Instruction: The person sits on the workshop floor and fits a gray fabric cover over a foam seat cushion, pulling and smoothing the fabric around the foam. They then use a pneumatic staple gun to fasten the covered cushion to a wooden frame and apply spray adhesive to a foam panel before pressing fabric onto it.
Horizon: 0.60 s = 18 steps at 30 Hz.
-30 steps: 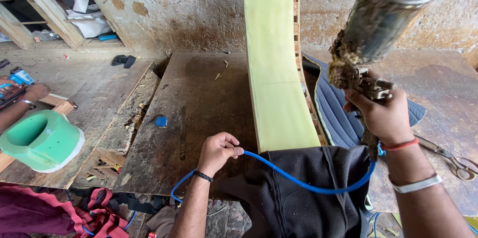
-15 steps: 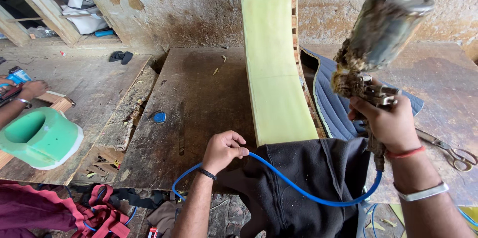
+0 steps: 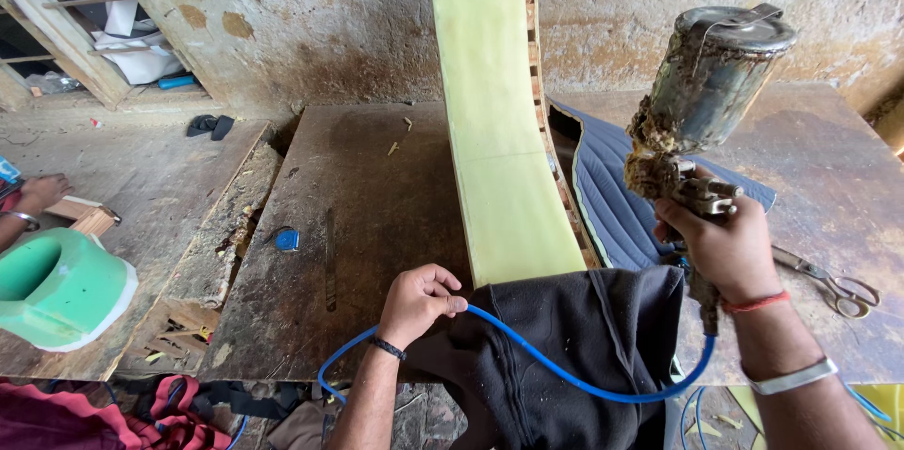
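- The right hand (image 3: 725, 248) grips a dirty spray gun (image 3: 702, 102), held up over the surface (image 3: 367, 215).
- The left hand (image 3: 419, 299) pinches the blue hose (image 3: 565, 375) beside a black cloth (image 3: 574, 346).
- The yellow foam (image 3: 494, 120) looks dry; I think spraying has not started.
- Scissors (image 3: 833, 285) lie near. A rough wall (image 3: 330, 8) stands behind.

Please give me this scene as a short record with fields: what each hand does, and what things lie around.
left hand: grips the blue hose
right hand: holds the spray gun upright, metal cup on top
foam strip: pale green, curved, from table up the wall
black cloth: over the near table edge
scissors: on table, right of the hand
green mould: far left
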Tool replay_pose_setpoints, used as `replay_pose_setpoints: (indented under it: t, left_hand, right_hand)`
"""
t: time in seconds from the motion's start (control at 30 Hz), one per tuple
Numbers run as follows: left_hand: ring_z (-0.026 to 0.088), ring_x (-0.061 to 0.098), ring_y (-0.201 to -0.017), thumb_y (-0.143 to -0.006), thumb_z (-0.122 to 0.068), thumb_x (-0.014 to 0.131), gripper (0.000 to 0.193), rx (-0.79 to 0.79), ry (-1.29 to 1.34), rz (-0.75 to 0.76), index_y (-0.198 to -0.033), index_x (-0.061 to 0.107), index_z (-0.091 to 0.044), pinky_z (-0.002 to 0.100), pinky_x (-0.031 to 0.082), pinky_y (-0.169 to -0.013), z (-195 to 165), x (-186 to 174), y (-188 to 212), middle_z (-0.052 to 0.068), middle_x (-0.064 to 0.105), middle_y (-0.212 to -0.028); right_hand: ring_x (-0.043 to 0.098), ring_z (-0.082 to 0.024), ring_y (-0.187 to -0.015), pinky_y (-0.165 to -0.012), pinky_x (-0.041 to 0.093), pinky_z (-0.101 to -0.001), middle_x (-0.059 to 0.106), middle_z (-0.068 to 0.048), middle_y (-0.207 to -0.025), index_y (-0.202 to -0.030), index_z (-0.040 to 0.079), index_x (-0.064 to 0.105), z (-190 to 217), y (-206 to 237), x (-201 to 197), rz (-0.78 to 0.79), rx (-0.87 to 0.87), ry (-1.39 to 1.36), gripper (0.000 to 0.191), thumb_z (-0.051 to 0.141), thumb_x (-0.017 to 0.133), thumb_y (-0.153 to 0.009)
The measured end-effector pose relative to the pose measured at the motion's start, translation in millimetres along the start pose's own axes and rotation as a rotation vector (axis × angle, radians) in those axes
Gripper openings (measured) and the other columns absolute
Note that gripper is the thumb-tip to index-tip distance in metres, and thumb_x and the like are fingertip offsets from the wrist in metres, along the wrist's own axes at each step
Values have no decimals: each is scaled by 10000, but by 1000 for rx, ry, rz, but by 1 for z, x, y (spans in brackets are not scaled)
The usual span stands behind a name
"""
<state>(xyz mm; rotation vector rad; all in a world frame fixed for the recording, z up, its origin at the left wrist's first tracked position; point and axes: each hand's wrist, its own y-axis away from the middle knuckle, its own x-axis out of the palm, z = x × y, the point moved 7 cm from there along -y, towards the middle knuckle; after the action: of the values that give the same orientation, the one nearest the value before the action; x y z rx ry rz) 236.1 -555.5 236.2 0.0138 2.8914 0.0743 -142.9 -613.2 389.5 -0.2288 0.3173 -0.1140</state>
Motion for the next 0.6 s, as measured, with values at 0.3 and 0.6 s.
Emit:
replay_pose_setpoints:
  t: [0.3, 0.6]
  left_hand:
    - [146, 723, -608, -747, -80, 859, 187, 11, 113, -244, -854, 730, 3, 279, 562, -579, 4, -52, 5, 132, 790, -701]
    - [144, 721, -607, -751, -47, 854, 185, 3, 125, -238, -859, 711, -2, 271, 543, -583, 11, -60, 10, 125, 782, -683]
  right_hand:
    - [691, -141, -720, -658, 558, -278, 708, -53, -879, -1089, -28, 681, 44, -53, 13, -41, -197, -230, 143, 45, 700, -968]
    - [711, -132, -731, -655, 560, -267, 733, -79, -896, -1095, -16, 698, 65, -56, 40, 47, -203, -221, 186, 58, 724, -926]
